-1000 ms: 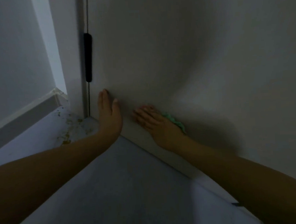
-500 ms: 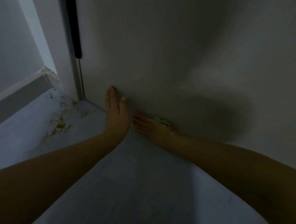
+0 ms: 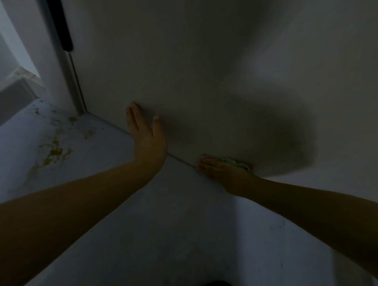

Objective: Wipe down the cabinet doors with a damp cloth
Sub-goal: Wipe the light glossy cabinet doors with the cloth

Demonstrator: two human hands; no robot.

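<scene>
Cloth (image 3: 235, 162) under right hand (image 3: 220, 170) bears no readable writing.

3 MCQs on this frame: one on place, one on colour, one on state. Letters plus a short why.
1. Where is the cloth?
A. On the floor by the stains
B. Under the right hand, at the bottom edge of the door
C. Hanging from the black handle

2. What colour is the cloth?
A. Light green
B. Dark red
C. Black

3. How is the left hand?
A. Fist round the handle
B. Pinching the cloth
C. Flat against the door, fingers straight

Key: 1 B, the cloth shows from beneath the right hand, low on the door near the floor. 2 A, the bit sticking out is pale green. 3 C, the left palm lies on the panel with fingers extended, holding nothing.
</scene>
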